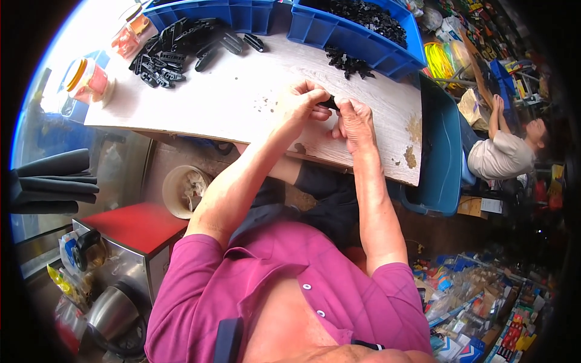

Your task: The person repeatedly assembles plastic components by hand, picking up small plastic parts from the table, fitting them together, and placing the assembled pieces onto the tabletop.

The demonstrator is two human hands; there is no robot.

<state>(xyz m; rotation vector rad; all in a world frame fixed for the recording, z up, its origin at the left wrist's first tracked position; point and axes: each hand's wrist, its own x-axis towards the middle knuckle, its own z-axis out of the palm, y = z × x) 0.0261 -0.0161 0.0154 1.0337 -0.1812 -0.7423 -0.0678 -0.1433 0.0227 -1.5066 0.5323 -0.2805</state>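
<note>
Between my two hands, above the pale wood-grain table (pixel 242 112), is a small black plastic part (pixel 330 103). My left hand (pixel 302 104) pinches one end of it with thumb and forefinger. At its other end, my right hand (pixel 354 121) grips with the thumb on top; the fingers hide most of its shape. Toward the back left lies a heap of long black plastic pieces (pixel 172 57), some spread out singly. Small black clips (pixel 348 63) are piled at the back right, against a blue bin (pixel 363 45) full of similar small black parts.
Another blue bin (pixel 212 15) stands at the back left. Lidded jars (pixel 91 81) sit by the table's left end. A teal tub (pixel 433 175) is beyond the right edge. Below are a white bucket (pixel 181 190) and a red-topped cabinet (pixel 136 227). A person (pixel 502 148) sits farther right.
</note>
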